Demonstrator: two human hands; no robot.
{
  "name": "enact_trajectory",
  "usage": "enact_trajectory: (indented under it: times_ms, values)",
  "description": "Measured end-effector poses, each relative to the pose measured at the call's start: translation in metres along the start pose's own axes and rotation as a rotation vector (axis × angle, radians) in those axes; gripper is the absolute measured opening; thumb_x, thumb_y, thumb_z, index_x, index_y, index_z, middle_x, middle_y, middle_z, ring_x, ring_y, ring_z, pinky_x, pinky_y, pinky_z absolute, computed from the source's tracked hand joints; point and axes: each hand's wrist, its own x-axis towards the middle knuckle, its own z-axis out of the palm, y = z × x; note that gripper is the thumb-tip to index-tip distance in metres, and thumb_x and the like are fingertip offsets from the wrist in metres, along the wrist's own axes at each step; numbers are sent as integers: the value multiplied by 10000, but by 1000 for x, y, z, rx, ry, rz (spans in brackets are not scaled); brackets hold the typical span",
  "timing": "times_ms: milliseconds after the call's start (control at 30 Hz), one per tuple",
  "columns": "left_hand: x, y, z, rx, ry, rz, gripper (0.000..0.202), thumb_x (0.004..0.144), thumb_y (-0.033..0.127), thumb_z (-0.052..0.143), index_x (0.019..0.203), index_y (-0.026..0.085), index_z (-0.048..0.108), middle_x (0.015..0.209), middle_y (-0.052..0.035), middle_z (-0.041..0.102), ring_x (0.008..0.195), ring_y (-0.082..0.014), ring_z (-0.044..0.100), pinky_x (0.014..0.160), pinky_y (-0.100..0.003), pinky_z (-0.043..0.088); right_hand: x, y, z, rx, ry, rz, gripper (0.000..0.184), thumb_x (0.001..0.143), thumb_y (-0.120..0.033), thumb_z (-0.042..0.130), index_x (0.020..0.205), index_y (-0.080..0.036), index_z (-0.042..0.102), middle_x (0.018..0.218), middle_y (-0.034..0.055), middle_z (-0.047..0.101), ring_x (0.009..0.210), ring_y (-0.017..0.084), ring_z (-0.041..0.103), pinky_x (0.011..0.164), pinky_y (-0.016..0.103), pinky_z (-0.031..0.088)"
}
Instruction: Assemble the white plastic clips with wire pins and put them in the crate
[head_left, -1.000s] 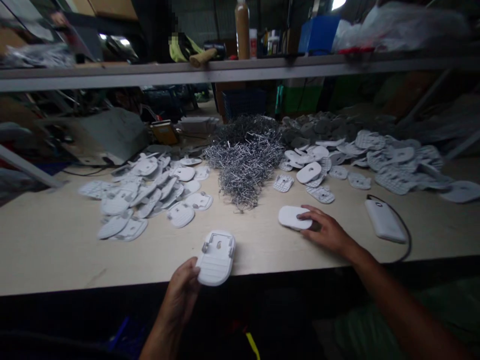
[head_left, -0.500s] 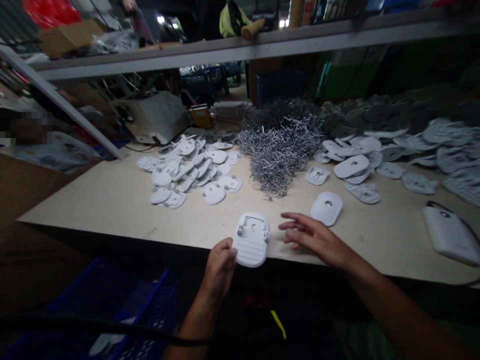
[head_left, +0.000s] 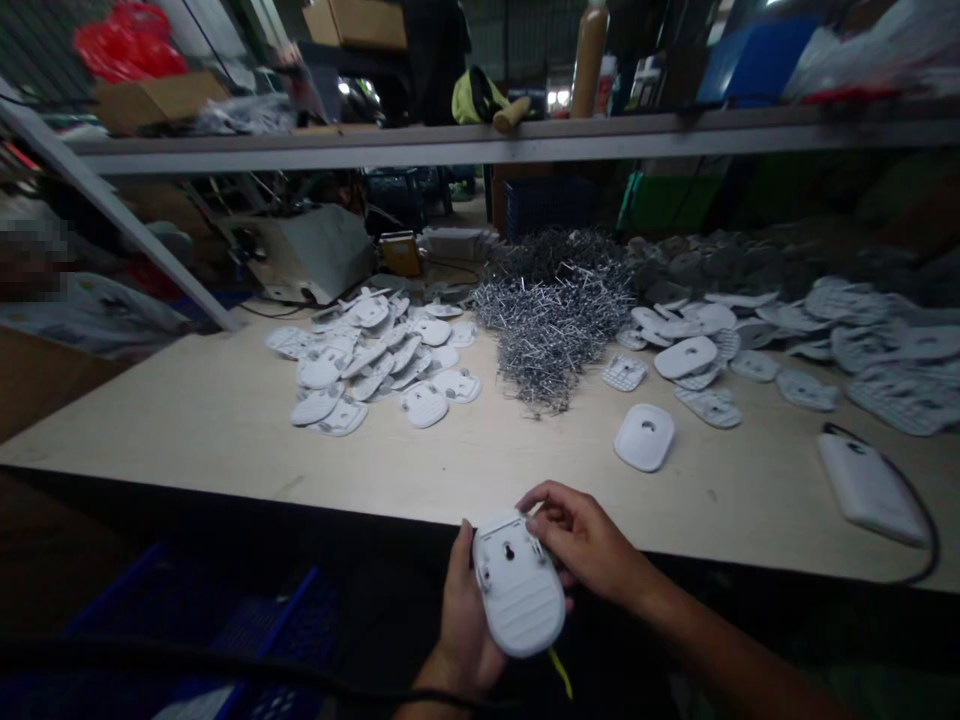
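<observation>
My left hand (head_left: 465,610) holds a white oval plastic plate (head_left: 521,605) from its left side and below. The plate has a keyhole slot, ridges and small clips at its sides, and it is tilted in front of the table's edge. At its upper right, the thumb and fingers of my right hand (head_left: 574,535) are closed on the rim near one clip; whether a small part is also between them I cannot tell. A single white plate (head_left: 645,438) with a hole lies on the table to the right. Beyond the hands is a heap of bent metal wires (head_left: 555,325).
White plates with clips (head_left: 375,350) are piled left of the wires, and more plates (head_left: 750,335) lie to the right. A white power bank (head_left: 874,485) with a cable rests near the table's right front. Below left stands a blue crate (head_left: 277,640). A shelf (head_left: 420,150) spans above.
My left hand has brought the plate down and tilted it. My right hand, open and apart before, has moved left and closed on the plate's upper rim. The camera view has shifted.
</observation>
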Motion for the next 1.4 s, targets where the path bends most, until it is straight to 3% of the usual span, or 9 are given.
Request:
enact_trajectory:
  times_ms: [100,233,367,467,700,867,1000,1200,1400]
  values:
    - [0,8,6,40,-5,6,532,1012,540,534,1369,168,664,1041,-168,794,995,-388,774,957,-588,568,6,-10,-17,-290,72,-130,320,962,-419,640,1217,-232,686,960,47,714,737,187,662,632,292,551]
    - [-13,38,7,175,0,191,717,986,454,549,1634,219,347,1183,-207,763,1020,-397,770,926,-563,589,18,-22,-81,-872,671,-342,574,933,-517,676,1415,-211,616,1413,166,612,1212,347,620,1060,500,496]
    - [-23,70,1,254,77,349,798,942,400,592,1647,178,292,1219,-246,744,1062,-424,751,959,-583,579,32,-8,-142,-1108,1031,-20,959,855,-643,731,1602,-137,405,1669,270,272,1481,502,347,1161,626,370]
    - [-23,80,1,251,68,374,772,916,402,598,1613,167,365,1239,-254,736,1068,-436,745,949,-599,582,40,5,-154,-1120,869,140,979,881,-607,707,1650,-138,322,1672,282,251,1462,498,397,1142,618,400]
    - [-21,79,-3,174,60,352,642,776,295,660,1377,70,630,1316,-275,704,1197,-438,695,1112,-610,495,35,-7,-148,-1148,72,-134,908,831,-189,658,1673,-295,335,1752,117,176,1577,318,283,1271,482,274]
    - [-19,81,-1,187,154,434,525,797,323,682,1260,75,684,1088,-214,779,986,-365,759,1025,-555,552,33,-12,-157,-1141,184,-93,1080,793,-340,788,1708,-216,227,1694,182,318,1534,375,361,1241,516,333]
    - [-8,82,12,230,161,454,556,868,444,667,1312,113,624,1004,-175,777,892,-327,753,911,-508,578,30,-8,-149,-1019,336,-44,977,785,-368,803,1645,-147,394,1538,223,536,1386,429,537,1176,565,407]
    - [13,74,32,324,182,542,637,922,586,623,1379,144,571,953,-137,767,826,-281,741,839,-436,570,9,-19,-76,3,-54,26,1021,745,-448,907,1603,-204,410,1460,178,618,1317,347,622,1163,529,452]
    - [20,65,38,398,130,583,634,949,672,585,1317,158,635,1006,-130,770,869,-269,745,819,-377,551,5,-19,-15,258,-104,-42,884,705,-342,968,1474,-264,539,1500,124,595,1362,338,591,1215,559,405]
